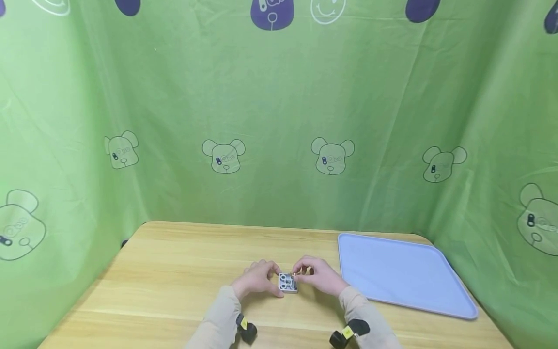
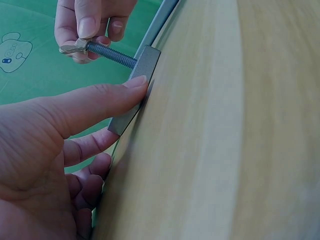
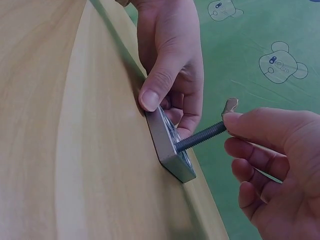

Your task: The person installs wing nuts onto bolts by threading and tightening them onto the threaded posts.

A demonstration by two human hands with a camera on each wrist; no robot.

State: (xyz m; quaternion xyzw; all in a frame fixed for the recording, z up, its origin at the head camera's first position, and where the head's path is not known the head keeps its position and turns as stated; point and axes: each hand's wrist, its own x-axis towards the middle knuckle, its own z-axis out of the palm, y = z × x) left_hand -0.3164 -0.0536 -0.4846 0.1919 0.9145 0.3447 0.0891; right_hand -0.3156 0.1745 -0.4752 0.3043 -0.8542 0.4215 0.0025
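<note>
A small square grey metal block with several round holes in its top face lies on the wooden table. Thumb and fingers of my left hand grip it by its edges; in the left wrist view the thumb presses on the near side of the block. My right hand pinches the head of a wing screw between thumb and index finger. The screw's dark threaded shank stands up from the block's corner, its tip at or inside a hole there. How deep the tip sits is hidden.
A light blue-purple tray lies on the table to the right of my right hand. The wooden table reaches to a green curtain with bear prints at the back and sides. A black wrist camera sits on each sleeve.
</note>
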